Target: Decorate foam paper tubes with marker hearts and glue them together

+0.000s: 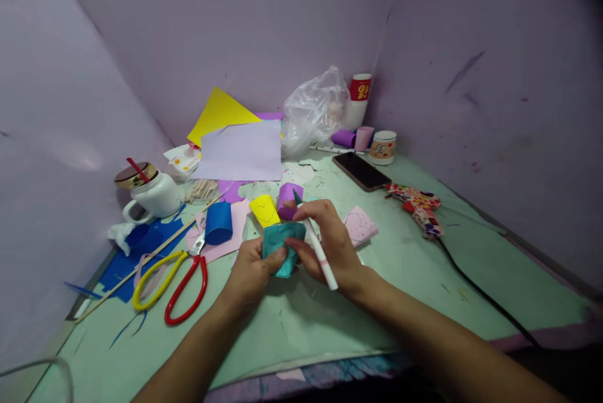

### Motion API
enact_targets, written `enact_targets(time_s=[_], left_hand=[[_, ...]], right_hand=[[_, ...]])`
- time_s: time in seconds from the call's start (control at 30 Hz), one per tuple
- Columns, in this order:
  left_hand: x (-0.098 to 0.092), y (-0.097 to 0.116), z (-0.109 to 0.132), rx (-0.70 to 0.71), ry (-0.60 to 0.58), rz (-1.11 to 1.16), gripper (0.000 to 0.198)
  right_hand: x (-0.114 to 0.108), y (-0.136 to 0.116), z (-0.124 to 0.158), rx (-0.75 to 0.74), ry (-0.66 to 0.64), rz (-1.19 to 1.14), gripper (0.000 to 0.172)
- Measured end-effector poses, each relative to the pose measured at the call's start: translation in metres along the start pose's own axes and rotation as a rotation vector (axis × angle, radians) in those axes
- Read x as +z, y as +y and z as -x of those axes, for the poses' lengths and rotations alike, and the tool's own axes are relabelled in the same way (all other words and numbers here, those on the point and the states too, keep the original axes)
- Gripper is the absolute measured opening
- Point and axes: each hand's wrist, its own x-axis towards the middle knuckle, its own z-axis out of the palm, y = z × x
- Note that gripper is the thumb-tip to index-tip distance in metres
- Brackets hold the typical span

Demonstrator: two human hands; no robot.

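Note:
My left hand (257, 268) grips a teal paper piece (282, 236) at its left side, thumb across its front. A faint drawn outline shows on the teal paper. My right hand (330, 240) holds a white marker (318, 252) with a dark green tip pointing up and away, and its fingers also touch the paper's right side. Just beyond lie a yellow paper roll (264, 211) with a drawn heart and a purple paper roll (288, 205). A pink paper piece (360, 226) with a heart outline rests right of my right hand.
Scissors (188, 271) with yellow and red handles, a blue paper roll (218, 223) and a wooden stick (141, 263) lie left. A white mug (155, 196) stands behind them. At right are a phone (362, 171), a paper cup (382, 147) and a cloth-covered tool (419, 205) with a black cord.

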Motion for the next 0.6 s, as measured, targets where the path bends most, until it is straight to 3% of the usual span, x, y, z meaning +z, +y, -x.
enact_targets(time_s=[0.1,0.2,0.27,0.43,0.6], left_hand=[[0.001,0.001,0.001,-0.012,-0.022,0.014,0.03],[0.002,0.001,0.001,-0.013,-0.036,0.004,0.03],[0.002,-0.001,0.001,-0.017,-0.039,0.014,0.031],[0.0,-0.006,-0.001,-0.011,0.009,0.107,0.035],[0.0,-0.01,-0.002,-0.007,0.039,0.148,0.033]], right_hand=[[-0.002,0.003,-0.002,0.23,-0.05,-0.17,0.037],[-0.002,0.005,-0.003,0.371,-0.132,-0.219,0.031],[-0.002,0.004,-0.004,0.362,-0.105,-0.231,0.027],[-0.007,0.0,-0.006,0.289,0.121,-0.22,0.019],[-0.011,0.001,-0.007,0.266,0.082,-0.158,0.02]])
